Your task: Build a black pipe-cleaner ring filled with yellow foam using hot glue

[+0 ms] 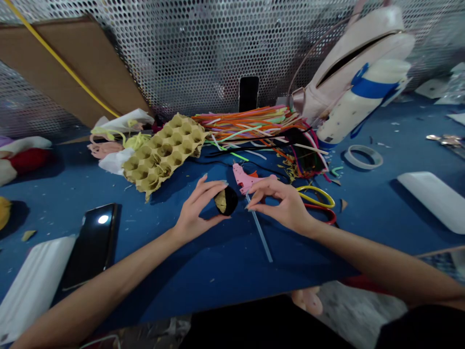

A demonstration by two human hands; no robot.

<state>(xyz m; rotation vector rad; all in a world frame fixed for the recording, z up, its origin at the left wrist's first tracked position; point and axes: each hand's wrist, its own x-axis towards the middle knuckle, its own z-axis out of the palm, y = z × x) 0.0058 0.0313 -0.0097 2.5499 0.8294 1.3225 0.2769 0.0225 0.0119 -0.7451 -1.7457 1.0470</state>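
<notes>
My left hand [198, 208] grips a small round piece [231, 199] between thumb and fingers. It is fuzzy black on the right, with a bare tan patch like egg-carton pulp on the left. Just right of it, my right hand [281, 201] is closed in a pinch; whatever is between the fingertips is too small to make out. A pink glue gun [242, 178] lies behind those fingers, partly covered by them. From it a clear glue stick [262, 236] runs toward the table's front edge.
Behind my hands are a torn egg carton [165, 152] and a heap of coloured pipe cleaners [250, 123]. Scissors with yellow and red handles [319, 194] lie beside my right wrist. A phone [90, 242] rests at left; a tape roll [363, 157] and a bottle [363, 104] stand right.
</notes>
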